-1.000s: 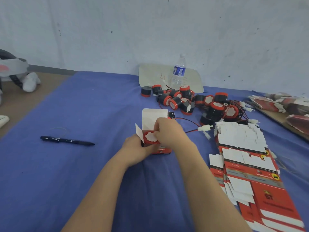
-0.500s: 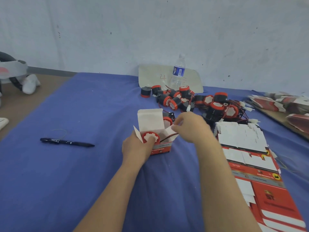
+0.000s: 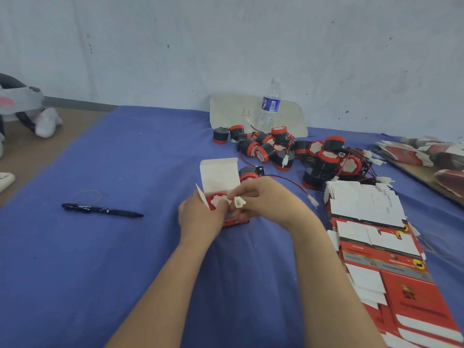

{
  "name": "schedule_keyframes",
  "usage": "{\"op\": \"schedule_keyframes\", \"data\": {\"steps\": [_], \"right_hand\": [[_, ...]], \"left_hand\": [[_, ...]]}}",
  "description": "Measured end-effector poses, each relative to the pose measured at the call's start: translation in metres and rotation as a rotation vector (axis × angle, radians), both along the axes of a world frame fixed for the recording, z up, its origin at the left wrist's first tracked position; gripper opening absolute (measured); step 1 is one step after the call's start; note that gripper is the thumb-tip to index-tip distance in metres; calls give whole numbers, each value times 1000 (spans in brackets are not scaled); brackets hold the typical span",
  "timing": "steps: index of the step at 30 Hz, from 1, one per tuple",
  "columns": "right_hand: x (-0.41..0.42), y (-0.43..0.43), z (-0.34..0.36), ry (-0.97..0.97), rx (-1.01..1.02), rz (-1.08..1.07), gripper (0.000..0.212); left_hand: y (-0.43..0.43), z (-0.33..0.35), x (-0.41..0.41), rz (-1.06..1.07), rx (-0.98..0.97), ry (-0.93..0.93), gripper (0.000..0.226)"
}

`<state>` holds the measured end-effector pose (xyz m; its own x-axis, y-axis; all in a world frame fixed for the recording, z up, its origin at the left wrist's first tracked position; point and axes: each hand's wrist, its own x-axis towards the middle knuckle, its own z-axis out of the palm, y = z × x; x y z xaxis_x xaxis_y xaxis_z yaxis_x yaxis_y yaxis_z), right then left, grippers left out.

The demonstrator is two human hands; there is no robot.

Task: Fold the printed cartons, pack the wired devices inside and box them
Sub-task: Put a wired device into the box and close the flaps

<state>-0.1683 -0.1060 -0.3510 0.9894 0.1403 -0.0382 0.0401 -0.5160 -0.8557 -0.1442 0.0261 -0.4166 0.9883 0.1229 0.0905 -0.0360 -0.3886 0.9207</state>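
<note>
A small red printed carton (image 3: 221, 177) stands open on the blue cloth, its white lid flap up. A red and black wired device (image 3: 217, 200) sits inside, its red face showing. My left hand (image 3: 200, 218) grips the carton from the left. My right hand (image 3: 266, 199) pinches the device's white plug (image 3: 239, 202) just above the carton's mouth. Another device (image 3: 248, 172) lies behind the carton with its red and black wire trailing right. A pile of several more devices (image 3: 288, 149) lies further back. Flat unfolded cartons (image 3: 376, 237) are stacked at the right.
A black pen (image 3: 100, 210) lies on the blue cloth (image 3: 100, 272) at the left. A water bottle (image 3: 270, 106) stands on a pale board (image 3: 226, 109) by the wall. More flat cartons (image 3: 426, 154) lie on a board at the far right. A white headset rests at the far left.
My right hand moved from the carton's mouth out to the right, then came back with the white plug pinched over the opening. The device sits lower in the carton.
</note>
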Motion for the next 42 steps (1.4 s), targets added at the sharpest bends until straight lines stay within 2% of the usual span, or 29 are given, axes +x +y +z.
{"op": "schedule_keyframes", "data": {"steps": [1, 3, 5, 7, 10, 12, 13, 15, 17, 20, 23, 26, 29, 30, 38, 42], "right_hand": [[3, 0, -4, -39, 13, -19, 14], [8, 0, -12, -194, -86, -119, 9], [12, 1, -17, -380, -229, -225, 19], [14, 3, -21, -446, -235, -269, 27], [16, 8, -27, -378, -126, -272, 26], [18, 11, -31, -328, -36, -328, 14], [18, 14, -31, -311, 13, -383, 18], [20, 17, -35, -297, 83, -464, 49], [21, 20, -38, -308, 44, -465, 68], [23, 21, -39, -309, -66, -423, 77], [25, 17, -38, -296, -84, -448, 82], [25, 16, -39, -303, -74, -478, 71], [24, 17, -40, -384, -115, -491, 28], [24, 17, -40, -396, -141, -493, 20], [20, 12, -38, -387, -341, -402, 24], [21, 11, -40, -348, -404, -422, 18]], "left_hand": [[0, 0, 0, 10, -4, -1, 20], [0, 0, 0, 23, -10, 3, 20], [-1, -1, 0, 22, 3, 9, 28], [-1, -2, 1, 25, 11, 4, 31], [-2, -4, 1, 26, 4, -13, 27], [-2, -4, 0, 27, 8, -16, 23], [-3, -4, 0, 28, 11, -15, 22], [-3, -5, 0, 30, 18, -17, 26], [-3, -5, 0, 34, 17, -23, 32], [-4, -5, 0, 33, 27, -29, 27], [-3, -6, 1, 31, 45, -32, 27], [-4, -6, 0, 30, 48, -32, 28], [-3, -7, 0, 32, 62, -37, 31], [-3, -7, 0, 33, 66, -41, 31], [-3, -8, 1, 36, 71, -41, 33], [-3, -8, 1, 36, 72, -43, 32]]}}
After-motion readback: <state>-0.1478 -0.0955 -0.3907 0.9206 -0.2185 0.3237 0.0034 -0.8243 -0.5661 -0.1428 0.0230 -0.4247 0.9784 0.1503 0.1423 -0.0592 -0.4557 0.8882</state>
